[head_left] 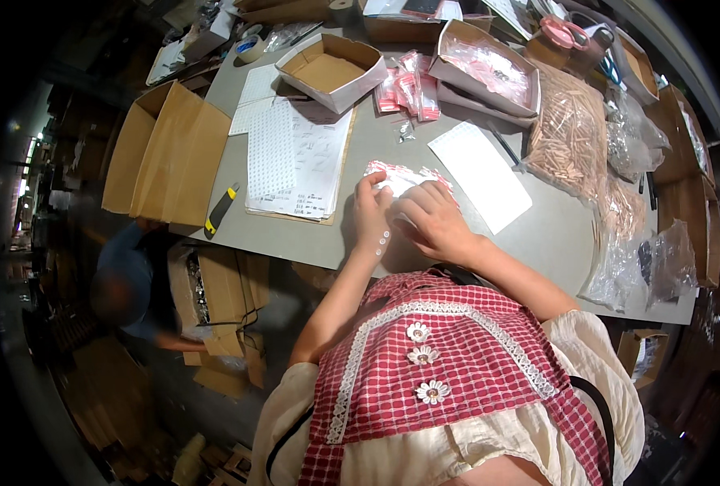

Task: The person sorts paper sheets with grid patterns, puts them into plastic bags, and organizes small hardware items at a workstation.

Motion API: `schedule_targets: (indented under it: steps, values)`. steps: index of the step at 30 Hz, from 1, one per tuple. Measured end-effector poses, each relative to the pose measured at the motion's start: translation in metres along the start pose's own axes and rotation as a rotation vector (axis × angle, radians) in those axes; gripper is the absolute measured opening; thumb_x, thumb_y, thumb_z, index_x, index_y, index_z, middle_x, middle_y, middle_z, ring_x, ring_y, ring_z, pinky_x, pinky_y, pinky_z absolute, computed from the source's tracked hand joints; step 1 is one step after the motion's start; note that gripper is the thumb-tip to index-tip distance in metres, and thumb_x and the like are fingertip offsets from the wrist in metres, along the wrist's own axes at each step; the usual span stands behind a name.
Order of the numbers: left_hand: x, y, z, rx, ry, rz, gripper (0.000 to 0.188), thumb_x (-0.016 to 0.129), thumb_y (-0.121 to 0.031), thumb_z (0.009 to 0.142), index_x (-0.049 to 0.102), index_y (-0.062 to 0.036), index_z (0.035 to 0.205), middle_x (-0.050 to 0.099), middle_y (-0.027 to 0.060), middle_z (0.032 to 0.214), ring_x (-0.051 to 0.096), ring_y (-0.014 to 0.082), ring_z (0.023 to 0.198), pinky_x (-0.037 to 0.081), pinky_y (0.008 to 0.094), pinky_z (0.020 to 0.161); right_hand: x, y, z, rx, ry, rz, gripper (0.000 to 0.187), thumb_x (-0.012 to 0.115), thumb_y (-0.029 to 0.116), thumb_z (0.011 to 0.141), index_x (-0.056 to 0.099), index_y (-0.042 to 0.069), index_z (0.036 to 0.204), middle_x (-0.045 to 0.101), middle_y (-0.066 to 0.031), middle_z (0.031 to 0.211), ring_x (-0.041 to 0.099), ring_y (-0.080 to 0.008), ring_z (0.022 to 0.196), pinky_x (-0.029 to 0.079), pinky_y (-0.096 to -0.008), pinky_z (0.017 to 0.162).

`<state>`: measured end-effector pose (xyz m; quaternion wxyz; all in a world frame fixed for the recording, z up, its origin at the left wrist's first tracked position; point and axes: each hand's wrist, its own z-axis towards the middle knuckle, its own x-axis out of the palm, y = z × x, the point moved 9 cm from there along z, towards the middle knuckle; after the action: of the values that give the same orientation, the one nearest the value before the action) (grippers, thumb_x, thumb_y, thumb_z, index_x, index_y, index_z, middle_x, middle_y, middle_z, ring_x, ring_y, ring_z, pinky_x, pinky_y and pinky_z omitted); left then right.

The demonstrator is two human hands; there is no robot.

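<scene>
Near the table's front edge, a spread of small red-and-white zip bags (400, 176) lies under my fingers. My left hand (371, 212) is closed at its left end, thumb and fingers bent over it. My right hand (434, 219) comes in from the right, its fingers curled down onto the same bags; its fingertips are partly hidden. Several small round white stickers (382, 241) cling to my left wrist. Just beyond the bags is a tiny clear packet (407, 131). To the right lies a white label sheet (481, 176), with a dark pen (503, 144) beside it.
Left are papers with dotted sticker sheets (272, 162), a yellow-black utility knife (222, 211) and an open carton (165, 158). Behind stand an empty box (331, 69), red-edged bags (408, 87) and a filled box (489, 69). Right: a bag of wooden pieces (566, 130). A person (125, 279) works at lower left.
</scene>
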<state>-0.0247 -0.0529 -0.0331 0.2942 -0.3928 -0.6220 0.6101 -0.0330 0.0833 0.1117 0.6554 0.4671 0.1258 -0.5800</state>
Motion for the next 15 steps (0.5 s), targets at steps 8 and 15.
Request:
schedule_targets:
  steps: [8, 15]
  values:
    - [0.006, 0.008, 0.004, 0.059, 0.024, 0.05, 0.032, 0.06, -0.01, 0.094, 0.057, -0.0004, 0.123, 0.065, 0.0132, 0.118, 0.064, 0.0234, 0.099, 0.05, 0.0355, 0.087, 0.003, 0.0, -0.012, -0.002, -0.012, -0.045, 0.026, 0.07, 0.011, 0.08, 0.058, 0.004, 0.102, 0.057, -0.012, 0.102, 0.056, -0.0306, 0.097, 0.042, -0.0418, 0.09]
    - [0.014, -0.004, -0.001, 0.099, 0.004, 0.022, 0.036, 0.061, -0.01, 0.094, 0.053, 0.0009, 0.127, 0.065, 0.0158, 0.121, 0.066, 0.0232, 0.098, 0.051, 0.0353, 0.087, 0.005, -0.01, -0.019, 0.059, -0.093, -0.038, 0.029, 0.075, 0.014, 0.076, 0.06, 0.004, 0.099, 0.058, -0.012, 0.099, 0.057, -0.031, 0.093, 0.044, -0.0426, 0.089]
